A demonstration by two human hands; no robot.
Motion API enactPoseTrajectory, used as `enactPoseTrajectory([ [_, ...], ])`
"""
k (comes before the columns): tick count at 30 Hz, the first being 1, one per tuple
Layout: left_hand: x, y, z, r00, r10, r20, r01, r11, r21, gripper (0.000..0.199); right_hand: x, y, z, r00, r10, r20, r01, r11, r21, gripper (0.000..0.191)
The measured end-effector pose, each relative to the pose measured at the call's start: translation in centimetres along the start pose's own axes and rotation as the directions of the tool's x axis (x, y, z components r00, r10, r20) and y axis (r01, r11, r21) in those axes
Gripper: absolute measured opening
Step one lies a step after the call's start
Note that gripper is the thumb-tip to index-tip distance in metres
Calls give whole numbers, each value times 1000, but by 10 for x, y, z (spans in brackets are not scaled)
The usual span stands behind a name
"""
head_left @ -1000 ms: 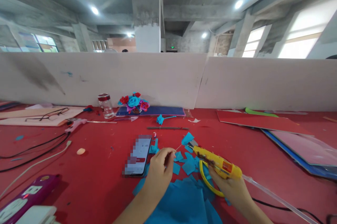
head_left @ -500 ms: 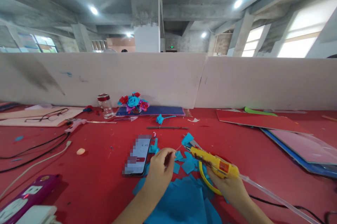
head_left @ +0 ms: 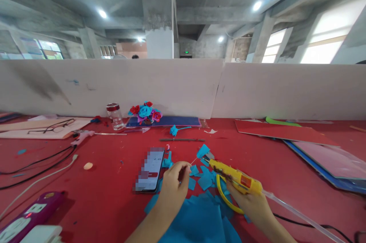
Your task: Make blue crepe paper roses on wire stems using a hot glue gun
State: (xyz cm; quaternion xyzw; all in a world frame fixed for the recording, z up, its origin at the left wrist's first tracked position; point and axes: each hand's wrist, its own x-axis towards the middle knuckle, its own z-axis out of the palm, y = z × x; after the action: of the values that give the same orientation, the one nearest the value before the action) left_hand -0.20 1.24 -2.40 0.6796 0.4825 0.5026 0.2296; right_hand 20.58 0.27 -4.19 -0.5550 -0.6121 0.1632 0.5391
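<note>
My left hand (head_left: 176, 182) pinches a thin stick (head_left: 193, 161) that slants up to a small blue paper piece (head_left: 203, 151). From the right, my right hand (head_left: 247, 197) is wrapped round a yellow glue gun (head_left: 236, 176), its nozzle close to that blue piece. A clear glue stick (head_left: 294, 210) runs out of the gun's back. Below the hands lie blue paper sheets (head_left: 197, 220), with small cut blue squares (head_left: 205, 181) above them. A yellow ring-shaped handle (head_left: 225, 197) shows beneath the gun, partly hidden.
A phone (head_left: 150, 170) lies left of my left hand. Behind are a paper-flower bouquet (head_left: 145, 111), a jar (head_left: 115, 116) and a blue flower (head_left: 174, 130). A purple power strip (head_left: 34, 212) is at left, coloured boards (head_left: 323, 155) at right.
The glue gun and my right hand have shifted slightly right, so the nozzle is a little farther from my left hand. My left hand has barely moved.
</note>
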Motion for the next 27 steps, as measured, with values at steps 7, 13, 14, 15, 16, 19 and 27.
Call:
enactPoseTrajectory([
  [7, -2, 0, -1, 1000, 10, 18, -9, 1000, -12, 20, 1, -8, 0, 997, 34, 64, -40, 995, 92, 17],
  [13, -2, 1, 0, 1000, 18, 18, -18, 1000, -10, 19, -3, -12, 2, 990, 78, 120, -99, 978, 184, 13],
  [14, -2, 1, -1, 1000, 19, 18, -19, 1000, -5, 19, -4, -11, 3, 987, 78, 142, -105, 975, 197, 13],
  [15, -2, 0, -1, 1000, 20, 17, -20, 1000, 0, 19, -4, -9, 4, 984, 71, 163, -103, 975, 199, 12],
  [16, -2, 0, -1, 1000, 19, 17, -20, 1000, 8, 19, -4, -7, 3, 982, 58, 181, -94, 977, 193, 12],
  [19, -2, -4, -1, 1000, 30, 3, -30, 999, 36, 19, -3, -4, 0, 980, 19, 199, -52, 986, 160, 12],
  [27, -2, -9, -1, 988, 153, -4, -150, 971, 185, 19, -4, -3, -1, 997, 72, 41, -79, 977, 196, 21],
])
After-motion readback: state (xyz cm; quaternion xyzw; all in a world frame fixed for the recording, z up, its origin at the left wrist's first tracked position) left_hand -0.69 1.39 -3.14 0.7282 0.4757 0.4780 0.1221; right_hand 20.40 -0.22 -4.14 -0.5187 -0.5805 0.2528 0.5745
